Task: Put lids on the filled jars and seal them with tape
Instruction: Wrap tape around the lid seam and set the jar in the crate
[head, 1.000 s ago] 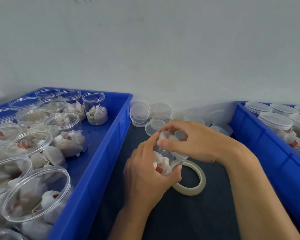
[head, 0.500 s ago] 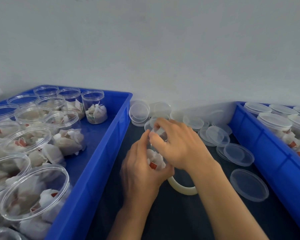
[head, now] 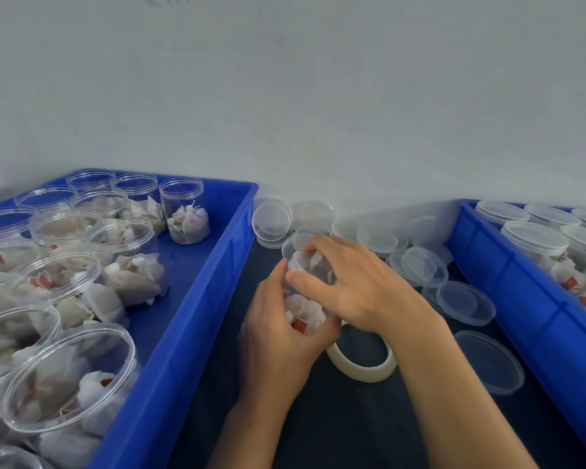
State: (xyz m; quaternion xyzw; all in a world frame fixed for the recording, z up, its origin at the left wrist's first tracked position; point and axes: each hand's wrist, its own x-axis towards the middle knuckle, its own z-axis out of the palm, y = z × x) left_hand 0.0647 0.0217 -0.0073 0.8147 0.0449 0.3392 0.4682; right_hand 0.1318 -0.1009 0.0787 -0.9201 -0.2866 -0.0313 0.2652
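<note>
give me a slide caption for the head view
Left hand holds a filled jar while the right hand sets its lid on, tape roll beside.

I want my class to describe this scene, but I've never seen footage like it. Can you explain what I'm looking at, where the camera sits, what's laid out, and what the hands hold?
There is no machine here: a person works with bare hands, filmed by a camera worn on the head, looking down. The left hand grips a clear jar filled with white sachets. The right hand curls over the jar's top, where a lid sits. Just behind the hands a tape roll lies on the dark table, with loose lids scattered to the right. The left blue bin holds filled open jars; the right blue bin holds jars with lids on.
</note>
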